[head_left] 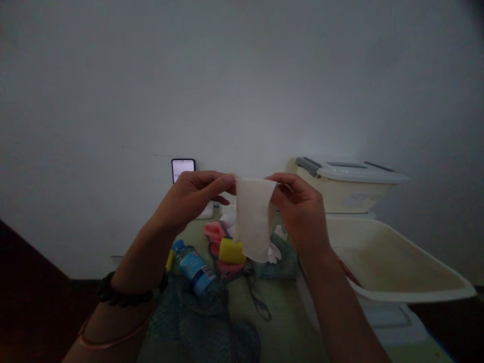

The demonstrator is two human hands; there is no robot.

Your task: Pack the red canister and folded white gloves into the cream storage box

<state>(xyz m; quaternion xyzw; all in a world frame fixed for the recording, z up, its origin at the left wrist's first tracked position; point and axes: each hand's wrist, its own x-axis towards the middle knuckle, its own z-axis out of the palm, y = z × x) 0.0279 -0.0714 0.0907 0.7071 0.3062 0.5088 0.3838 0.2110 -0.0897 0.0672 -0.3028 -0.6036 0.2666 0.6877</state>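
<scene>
Beside a white plastic basin point(412, 259), the left hand point(189, 199) and right hand point(305, 212) pinched the upper corners of a white cloth point(254, 217), which hung between them. Spreading it seemed the current step; the next move likely called for even tension.

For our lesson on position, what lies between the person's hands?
In the head view, a white cloth hangs between left hand and right hand, pinched by both.
</scene>
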